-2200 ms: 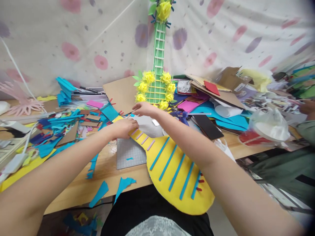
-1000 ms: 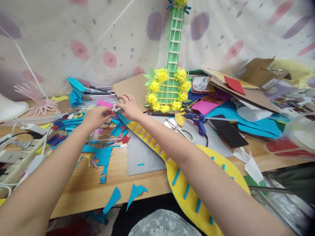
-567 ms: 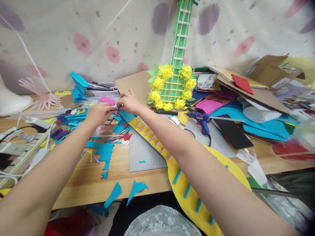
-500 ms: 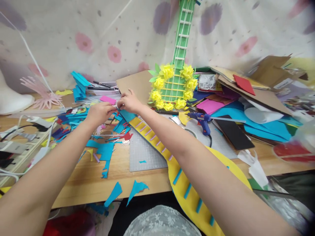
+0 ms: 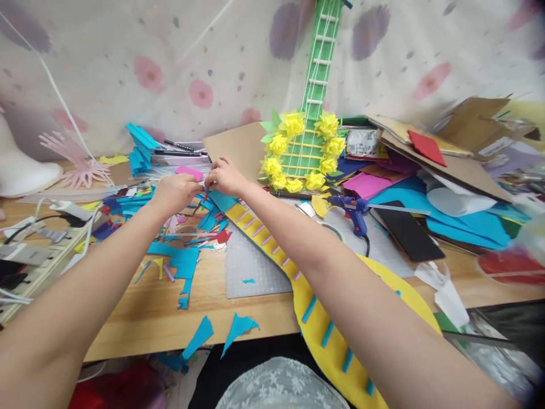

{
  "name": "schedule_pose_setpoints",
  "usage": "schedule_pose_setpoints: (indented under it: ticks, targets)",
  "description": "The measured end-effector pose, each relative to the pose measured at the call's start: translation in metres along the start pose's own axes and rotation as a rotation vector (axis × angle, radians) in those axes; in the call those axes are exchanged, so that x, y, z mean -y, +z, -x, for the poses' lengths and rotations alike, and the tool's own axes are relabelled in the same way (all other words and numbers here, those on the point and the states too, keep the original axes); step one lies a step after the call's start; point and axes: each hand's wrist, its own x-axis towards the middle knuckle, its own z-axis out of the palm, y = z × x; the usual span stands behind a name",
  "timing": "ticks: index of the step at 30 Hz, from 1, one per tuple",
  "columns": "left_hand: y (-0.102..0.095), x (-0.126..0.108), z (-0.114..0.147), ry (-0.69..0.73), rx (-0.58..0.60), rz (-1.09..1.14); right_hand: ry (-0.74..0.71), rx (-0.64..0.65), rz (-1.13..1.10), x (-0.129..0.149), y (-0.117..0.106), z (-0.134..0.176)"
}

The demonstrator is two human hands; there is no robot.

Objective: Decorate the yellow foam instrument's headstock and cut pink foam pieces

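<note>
Since the earliest frame, both hands have shifted from the neck to its far end, and the yellow paper guitar [image 5: 340,341] has swung so its body lies under the right forearm, over the table edge. The work now centres on the blue head [image 5: 223,201]: the right hand [image 5: 225,177] appears curled round its tip, while the left hand [image 5: 179,193] bends in just beside it, fingertips bunched, though I cannot tell whether they pinch anything
</note>
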Motion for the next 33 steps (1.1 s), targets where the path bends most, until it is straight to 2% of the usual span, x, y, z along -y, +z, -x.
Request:
schedule_pose_setpoints:
  ticks: [3, 6, 8, 10, 12, 14, 17, 20, 24, 27, 33]
  targets:
    - [0.002, 0.003, 0.002, -0.013, -0.025, -0.083, 0.022, -0.014, -0.058, -0.001, -0.001, 0.000]
    - [-0.002, 0.008, 0.004, -0.069, -0.010, 0.036, 0.110, -0.109, -0.227, -0.008, -0.004, 0.006]
    - [-0.009, 0.009, 0.003, -0.156, 0.006, 0.176, 0.270, -0.203, -0.388, -0.016, -0.006, 0.014]
    - [-0.017, 0.005, -0.002, -0.279, -0.013, 0.261, 0.490, -0.280, -0.535, -0.025, -0.007, 0.021]
    - [-0.024, -0.004, -0.012, -0.364, -0.029, 0.244, 0.673, -0.313, -0.648, -0.031, -0.004, 0.027]
    - [-0.028, -0.018, -0.025, -0.360, 0.009, 0.169, 0.764, -0.308, -0.730, -0.034, 0.000, 0.028]
    - [-0.027, -0.040, -0.042, -0.323, 0.098, 0.063, 0.806, -0.285, -0.826, -0.030, 0.005, 0.026]
    - [-0.020, -0.051, -0.052, -0.358, 0.120, -0.023, 0.846, -0.269, -0.933, -0.022, 0.005, 0.021]
    - [-0.010, -0.050, -0.057, -0.394, 0.112, -0.032, 0.900, -0.299, -1.073, -0.016, 0.003, 0.018]
    - [-0.006, -0.049, -0.059, -0.417, 0.122, -0.015, 0.890, -0.337, -1.126, -0.015, 0.002, 0.018]
    - [-0.003, -0.055, -0.064, -0.484, 0.119, -0.074, 0.826, -0.366, -1.032, -0.026, 0.011, 0.011]
